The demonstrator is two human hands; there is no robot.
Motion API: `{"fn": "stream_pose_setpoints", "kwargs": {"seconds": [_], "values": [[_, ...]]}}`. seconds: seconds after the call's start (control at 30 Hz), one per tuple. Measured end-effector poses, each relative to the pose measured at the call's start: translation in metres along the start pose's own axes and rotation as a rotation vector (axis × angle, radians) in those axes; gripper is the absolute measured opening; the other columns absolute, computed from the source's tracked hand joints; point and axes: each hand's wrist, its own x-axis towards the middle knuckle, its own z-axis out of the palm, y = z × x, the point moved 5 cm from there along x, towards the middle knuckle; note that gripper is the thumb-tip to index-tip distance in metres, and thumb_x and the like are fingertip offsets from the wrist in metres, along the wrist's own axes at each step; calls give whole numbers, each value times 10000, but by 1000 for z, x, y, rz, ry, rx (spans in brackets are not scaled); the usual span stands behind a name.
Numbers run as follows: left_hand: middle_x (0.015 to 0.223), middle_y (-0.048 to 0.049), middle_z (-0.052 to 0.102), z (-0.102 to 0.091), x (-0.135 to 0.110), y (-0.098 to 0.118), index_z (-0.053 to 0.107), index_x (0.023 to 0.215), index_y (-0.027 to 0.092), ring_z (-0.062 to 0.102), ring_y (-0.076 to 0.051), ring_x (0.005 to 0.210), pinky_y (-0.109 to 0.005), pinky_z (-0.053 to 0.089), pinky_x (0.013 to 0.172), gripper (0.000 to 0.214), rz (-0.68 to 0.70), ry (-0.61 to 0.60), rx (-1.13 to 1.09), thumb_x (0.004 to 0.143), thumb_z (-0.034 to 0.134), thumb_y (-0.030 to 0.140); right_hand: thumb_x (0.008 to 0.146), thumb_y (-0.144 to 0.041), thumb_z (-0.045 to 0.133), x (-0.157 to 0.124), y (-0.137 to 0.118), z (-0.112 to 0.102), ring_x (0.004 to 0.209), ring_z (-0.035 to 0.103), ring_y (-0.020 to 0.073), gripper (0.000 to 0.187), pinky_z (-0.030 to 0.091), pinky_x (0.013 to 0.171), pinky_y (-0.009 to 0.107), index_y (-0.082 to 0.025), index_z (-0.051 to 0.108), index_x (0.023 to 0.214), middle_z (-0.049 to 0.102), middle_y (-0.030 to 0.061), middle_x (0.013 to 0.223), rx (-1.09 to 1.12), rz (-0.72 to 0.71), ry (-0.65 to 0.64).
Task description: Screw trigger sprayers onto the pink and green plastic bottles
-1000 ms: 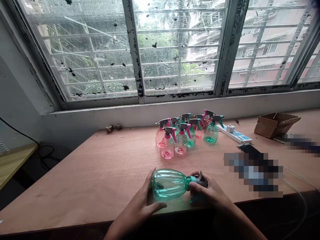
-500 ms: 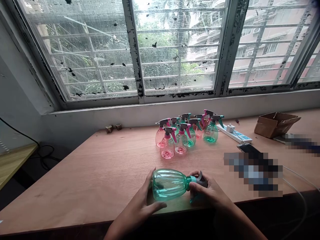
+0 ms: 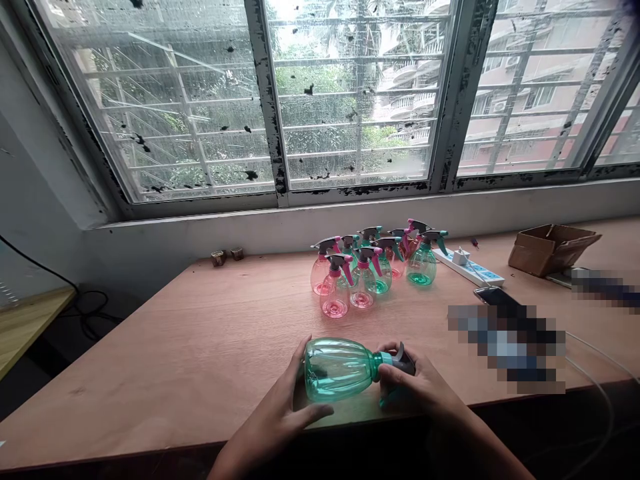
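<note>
A clear green spray bottle [image 3: 340,370] lies sideways in the air just above the table's front edge, its base to the left and its trigger head to the right. My right hand [image 3: 413,380] is closed round the dark grey head and neck, thumb on the near side. At the other end my left hand [image 3: 287,400] cups the base, with fingers at the far side and the thumb stretched out below the bottle. Part of the green trigger shows under my right hand. Beyond stand several upright spray bottles, among them a pink one [image 3: 335,297] and a green one [image 3: 421,267].
On the wooden table [image 3: 200,360], a white power strip [image 3: 473,270] and a phone [image 3: 500,300] with a cable lie at the right. Behind them stands an open cardboard box [image 3: 547,250]. Two small dark objects [image 3: 227,256] sit by the wall under the window.
</note>
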Motion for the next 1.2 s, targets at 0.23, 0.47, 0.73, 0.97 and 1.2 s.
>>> {"fn": "stream_pose_setpoints", "kwargs": {"seconds": [0.23, 0.47, 0.73, 0.97, 1.2], "values": [[1627, -68, 249, 0, -1, 5, -7, 1576, 304, 278, -313, 1461, -459, 213, 1214, 1003, 16, 18, 24, 862, 699, 298, 803, -486, 756, 0, -2, 0, 656, 677, 197, 425, 546, 646, 318, -169, 562, 1008, 719, 20, 733, -18, -1, 0], [1640, -58, 221, -1, 0, 4, -1, 1575, 312, 257, -320, 1475, -481, 199, 1219, 1006, 25, 7, 41, 858, 704, 295, 795, -508, 756, -1, -3, 0, 665, 680, 212, 440, 540, 658, 334, -170, 574, 1008, 714, 24, 725, -36, 2, 10], [1593, -80, 323, 0, -1, 4, 44, 1577, 295, 300, -328, 1449, -489, 241, 1204, 978, 13, 19, 19, 854, 702, 291, 786, -517, 761, 0, -4, 1, 651, 677, 202, 445, 544, 640, 320, -169, 582, 998, 720, 26, 729, -20, 1, 5], [1614, -76, 270, 0, -2, 4, 49, 1577, 285, 253, -319, 1468, -481, 191, 1221, 957, 18, 31, 21, 866, 688, 312, 778, -522, 769, -1, -2, 1, 659, 683, 207, 454, 543, 654, 323, -169, 584, 998, 721, 25, 726, -16, 4, 7], [1587, -80, 327, 0, -1, 5, 20, 1577, 287, 242, -313, 1476, -476, 189, 1222, 989, 36, 27, 25, 855, 694, 298, 790, -506, 764, -1, -3, 1, 649, 680, 205, 442, 543, 649, 325, -170, 575, 1005, 721, 24, 715, -11, -2, 3]]}}
